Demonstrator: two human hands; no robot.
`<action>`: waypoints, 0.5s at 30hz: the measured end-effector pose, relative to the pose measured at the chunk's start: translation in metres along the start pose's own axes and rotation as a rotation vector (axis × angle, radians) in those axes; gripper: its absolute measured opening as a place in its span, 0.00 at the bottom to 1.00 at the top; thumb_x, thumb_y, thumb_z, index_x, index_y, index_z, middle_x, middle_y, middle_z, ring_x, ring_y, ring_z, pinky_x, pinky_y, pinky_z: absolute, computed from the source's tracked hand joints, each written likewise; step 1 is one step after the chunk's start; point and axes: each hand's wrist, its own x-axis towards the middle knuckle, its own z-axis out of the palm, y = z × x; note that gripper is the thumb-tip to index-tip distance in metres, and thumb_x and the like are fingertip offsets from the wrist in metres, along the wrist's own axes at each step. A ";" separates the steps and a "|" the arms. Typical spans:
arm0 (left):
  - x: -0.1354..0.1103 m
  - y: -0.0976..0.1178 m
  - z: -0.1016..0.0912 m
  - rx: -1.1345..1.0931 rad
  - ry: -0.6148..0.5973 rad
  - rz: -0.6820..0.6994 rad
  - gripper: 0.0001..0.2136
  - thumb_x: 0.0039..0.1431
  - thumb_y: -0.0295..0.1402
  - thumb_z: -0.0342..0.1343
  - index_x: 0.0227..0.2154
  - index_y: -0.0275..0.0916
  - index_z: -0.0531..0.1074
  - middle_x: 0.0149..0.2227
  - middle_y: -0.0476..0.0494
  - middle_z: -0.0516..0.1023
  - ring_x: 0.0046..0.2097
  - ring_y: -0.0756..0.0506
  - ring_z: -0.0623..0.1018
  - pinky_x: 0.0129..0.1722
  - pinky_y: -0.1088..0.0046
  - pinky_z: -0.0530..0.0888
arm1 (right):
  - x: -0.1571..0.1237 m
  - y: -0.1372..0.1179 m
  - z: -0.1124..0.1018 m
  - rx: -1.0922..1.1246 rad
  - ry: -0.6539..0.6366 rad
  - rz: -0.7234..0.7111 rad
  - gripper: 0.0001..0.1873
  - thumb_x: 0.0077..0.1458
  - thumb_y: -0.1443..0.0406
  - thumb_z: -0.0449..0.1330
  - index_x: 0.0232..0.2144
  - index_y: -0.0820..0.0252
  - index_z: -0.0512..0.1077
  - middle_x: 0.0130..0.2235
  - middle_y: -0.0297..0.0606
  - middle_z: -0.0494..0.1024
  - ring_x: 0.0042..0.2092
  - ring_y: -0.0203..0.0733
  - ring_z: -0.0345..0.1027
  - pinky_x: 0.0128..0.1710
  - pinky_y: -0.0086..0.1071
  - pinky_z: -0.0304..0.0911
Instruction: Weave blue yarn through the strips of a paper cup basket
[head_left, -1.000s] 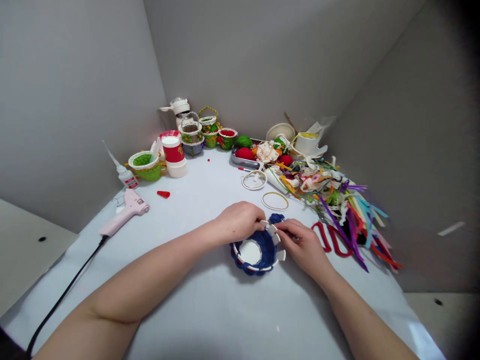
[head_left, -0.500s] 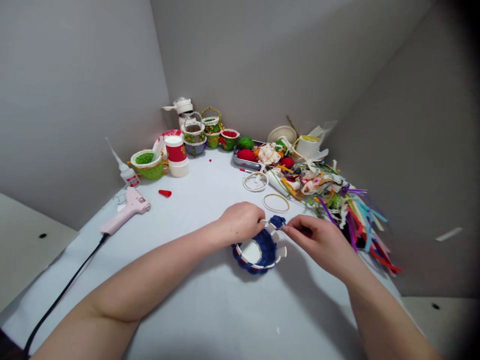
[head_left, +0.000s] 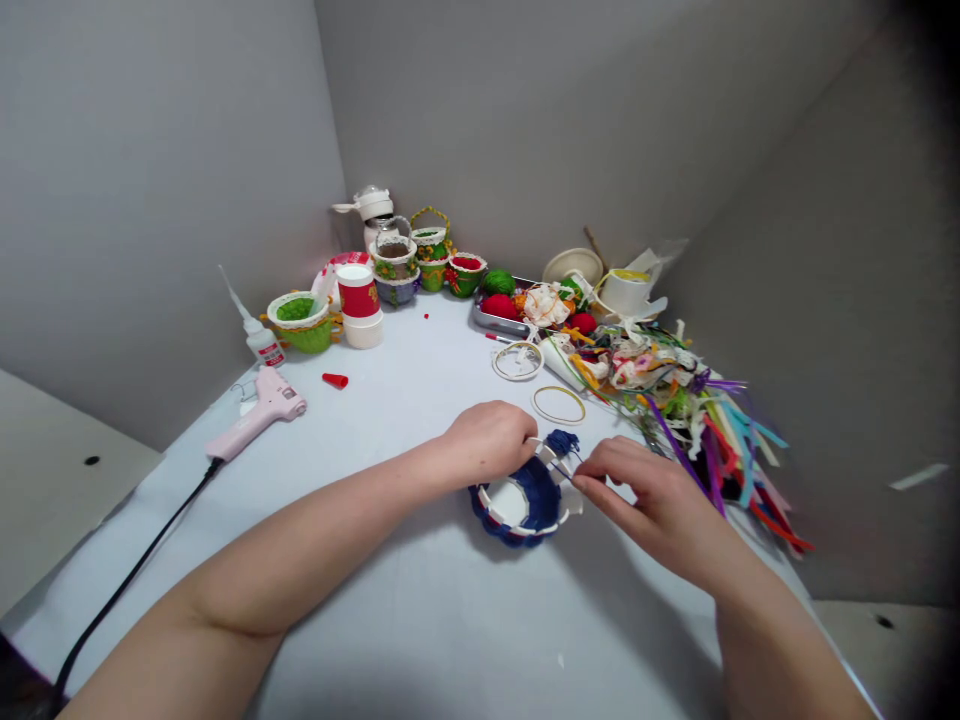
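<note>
A small basket [head_left: 538, 500] with white upright tabs and dark blue yarn woven round them sits in front of me, its white bottom showing. My left hand [head_left: 496, 440] is closed on the basket's far rim, with its fingertips mostly hidden behind the knuckles. Just beyond that rim lies a bunched ball of blue yarn [head_left: 562, 441]. Thumb and fingers of my right hand [head_left: 626, 485] pinch a thin strand of the blue yarn at the basket's right side, and the strand runs back toward the rim.
A pink glue gun [head_left: 259, 410], a glue bottle [head_left: 264, 344] and a red cap [head_left: 335, 380] lie at left. Several finished baskets [head_left: 395, 258] stand behind. Two rings [head_left: 559, 404], a metal tray [head_left: 499, 322] of yarn balls and a heap of ribbons [head_left: 697, 430] occupy the right.
My right hand has moved slightly down and right, drawing the blue strand away from the yarn ball. My left hand keeps its grip on the rim. The whole view has shifted a little.
</note>
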 end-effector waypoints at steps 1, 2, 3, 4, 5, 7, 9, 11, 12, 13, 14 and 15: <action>0.000 0.000 0.000 -0.003 -0.005 -0.001 0.12 0.56 0.34 0.47 0.28 0.40 0.76 0.29 0.43 0.78 0.33 0.45 0.75 0.30 0.72 0.66 | -0.002 0.004 0.000 0.029 0.009 0.010 0.12 0.61 0.61 0.52 0.29 0.58 0.71 0.29 0.37 0.72 0.33 0.39 0.65 0.34 0.32 0.59; 0.000 0.000 0.000 -0.007 -0.011 -0.003 0.12 0.56 0.34 0.47 0.28 0.40 0.76 0.29 0.43 0.78 0.33 0.45 0.75 0.30 0.73 0.66 | -0.003 0.008 0.002 0.062 0.013 0.024 0.12 0.61 0.61 0.51 0.29 0.58 0.71 0.29 0.37 0.72 0.33 0.39 0.65 0.34 0.31 0.59; 0.000 -0.001 0.000 -0.012 -0.014 -0.004 0.12 0.56 0.34 0.47 0.28 0.40 0.76 0.29 0.43 0.78 0.33 0.45 0.75 0.30 0.73 0.66 | -0.004 0.013 0.004 0.096 0.012 0.043 0.13 0.61 0.61 0.51 0.28 0.59 0.70 0.29 0.37 0.72 0.32 0.38 0.65 0.34 0.31 0.59; 0.000 -0.001 0.000 -0.018 -0.015 -0.003 0.12 0.57 0.34 0.47 0.28 0.40 0.76 0.29 0.43 0.78 0.33 0.45 0.75 0.30 0.73 0.65 | -0.004 0.017 0.006 0.132 0.006 0.066 0.13 0.61 0.61 0.51 0.28 0.59 0.70 0.29 0.37 0.72 0.32 0.38 0.64 0.33 0.31 0.59; 0.000 -0.001 0.000 -0.027 -0.018 -0.001 0.12 0.57 0.35 0.48 0.28 0.40 0.76 0.29 0.44 0.78 0.33 0.45 0.75 0.30 0.73 0.65 | -0.004 0.022 0.010 0.167 -0.010 0.089 0.14 0.61 0.60 0.51 0.28 0.60 0.70 0.29 0.37 0.72 0.32 0.38 0.64 0.33 0.31 0.60; 0.000 -0.002 0.000 -0.052 -0.030 0.006 0.11 0.56 0.35 0.49 0.29 0.40 0.76 0.30 0.44 0.79 0.34 0.46 0.75 0.30 0.74 0.65 | -0.004 0.030 0.018 0.230 -0.071 0.128 0.14 0.60 0.60 0.51 0.28 0.60 0.71 0.29 0.36 0.73 0.32 0.38 0.65 0.33 0.30 0.60; 0.001 -0.003 -0.001 -0.072 -0.046 0.012 0.10 0.56 0.35 0.50 0.30 0.40 0.77 0.31 0.45 0.79 0.34 0.46 0.75 0.31 0.74 0.65 | -0.004 0.036 0.025 0.270 -0.124 0.160 0.14 0.60 0.60 0.51 0.28 0.60 0.71 0.29 0.36 0.73 0.33 0.38 0.66 0.33 0.30 0.61; 0.001 -0.003 -0.002 -0.069 -0.053 0.013 0.10 0.56 0.35 0.50 0.31 0.40 0.76 0.31 0.45 0.79 0.34 0.46 0.75 0.31 0.74 0.66 | -0.004 0.041 0.031 0.291 -0.116 0.198 0.13 0.59 0.60 0.52 0.29 0.60 0.72 0.30 0.36 0.75 0.34 0.39 0.67 0.34 0.30 0.62; 0.000 -0.003 -0.003 -0.056 -0.052 0.010 0.10 0.57 0.35 0.50 0.31 0.40 0.76 0.31 0.44 0.79 0.35 0.46 0.75 0.31 0.74 0.66 | -0.004 0.042 0.033 0.302 -0.086 0.219 0.12 0.58 0.60 0.52 0.30 0.60 0.72 0.32 0.37 0.75 0.35 0.40 0.67 0.34 0.31 0.62; -0.001 -0.003 -0.005 -0.038 -0.055 0.006 0.11 0.57 0.35 0.49 0.31 0.40 0.76 0.32 0.44 0.79 0.35 0.46 0.75 0.32 0.73 0.66 | -0.004 0.043 0.035 0.314 -0.050 0.238 0.11 0.57 0.60 0.53 0.32 0.60 0.73 0.33 0.38 0.76 0.36 0.41 0.68 0.36 0.31 0.63; -0.003 -0.002 -0.007 -0.016 -0.063 0.005 0.11 0.57 0.34 0.48 0.31 0.40 0.76 0.32 0.44 0.79 0.36 0.45 0.76 0.32 0.73 0.66 | -0.004 0.043 0.036 0.327 -0.014 0.251 0.11 0.56 0.61 0.53 0.34 0.59 0.74 0.35 0.40 0.77 0.37 0.41 0.68 0.37 0.32 0.63; -0.005 -0.002 -0.009 0.008 -0.077 0.006 0.10 0.56 0.32 0.48 0.32 0.40 0.75 0.32 0.43 0.79 0.36 0.45 0.76 0.32 0.73 0.67 | -0.004 0.042 0.037 0.338 0.017 0.257 0.12 0.56 0.61 0.54 0.36 0.59 0.75 0.37 0.40 0.77 0.38 0.42 0.69 0.37 0.32 0.63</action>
